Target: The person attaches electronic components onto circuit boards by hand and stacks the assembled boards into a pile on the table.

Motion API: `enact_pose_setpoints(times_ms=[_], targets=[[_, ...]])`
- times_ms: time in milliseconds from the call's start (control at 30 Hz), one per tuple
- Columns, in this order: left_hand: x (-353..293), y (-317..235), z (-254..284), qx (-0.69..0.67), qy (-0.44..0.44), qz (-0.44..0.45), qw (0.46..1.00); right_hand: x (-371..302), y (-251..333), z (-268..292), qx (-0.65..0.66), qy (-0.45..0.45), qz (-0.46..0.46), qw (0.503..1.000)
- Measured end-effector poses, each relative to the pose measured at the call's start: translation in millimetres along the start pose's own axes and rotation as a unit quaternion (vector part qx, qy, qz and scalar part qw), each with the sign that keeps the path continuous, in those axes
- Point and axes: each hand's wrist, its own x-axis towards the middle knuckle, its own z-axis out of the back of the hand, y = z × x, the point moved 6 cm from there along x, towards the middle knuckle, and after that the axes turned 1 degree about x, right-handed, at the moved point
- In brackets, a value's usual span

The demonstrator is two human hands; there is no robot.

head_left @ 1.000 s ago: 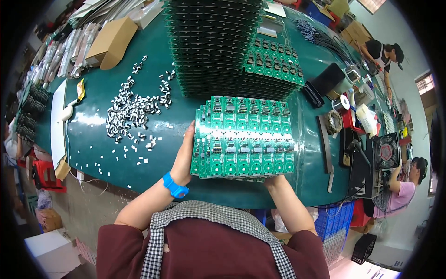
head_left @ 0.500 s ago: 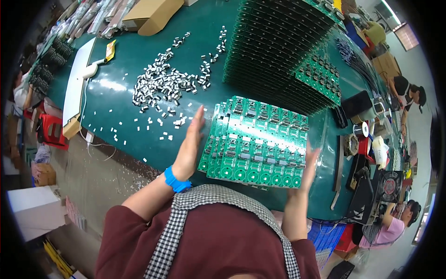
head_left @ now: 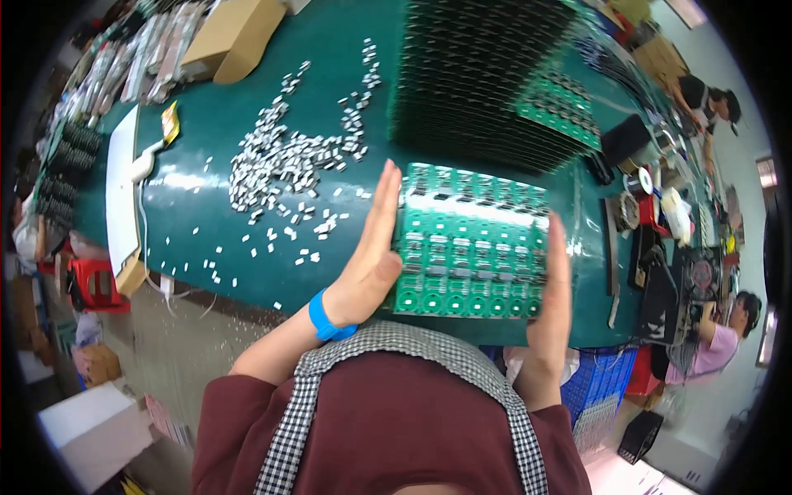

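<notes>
A stack of green circuit boards (head_left: 470, 256) lies at the table's front edge, between my two hands. Rows of small components and round pads cover the top board. My left hand (head_left: 371, 260) stands on edge along the stack's left side, fingers stretched out and palm against the board edges. On the opposite side my right hand (head_left: 554, 285) is also straight and flat, at the right edges of the boards. Neither hand has its fingers wrapped round the stack. How the lower boards lie is mostly hidden.
Behind the stack rises a tall pile of boards (head_left: 478, 74), with another populated board (head_left: 561, 111) at its right. Loose small white-and-dark parts (head_left: 285, 165) are strewn at left. A cardboard box (head_left: 235, 37) stands far left; a solder spool (head_left: 631, 183) is at right.
My left hand has come in from the left to the board edges, and the right hand stays alongside. The boards, staggered at the left before, now line up more evenly. The view has shifted.
</notes>
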Motion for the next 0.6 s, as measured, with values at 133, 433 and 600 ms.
enact_pose_setpoints(times_ms=[133,433,600], targets=[[-25.3,30.1,67.2,0.209,-0.219,0.078,0.95,-9.5,-21.2,51.9,0.111,-0.188,-0.028,0.976],[-34.2,75.6,74.4,0.426,-0.193,0.175,0.866,-3.9,-19.9,83.3,0.084,-0.181,-0.008,0.98],[-29.7,81.9,85.2,0.363,-0.203,0.204,0.886,7.2,-10.3,69.7,0.042,-0.143,0.003,0.989]])
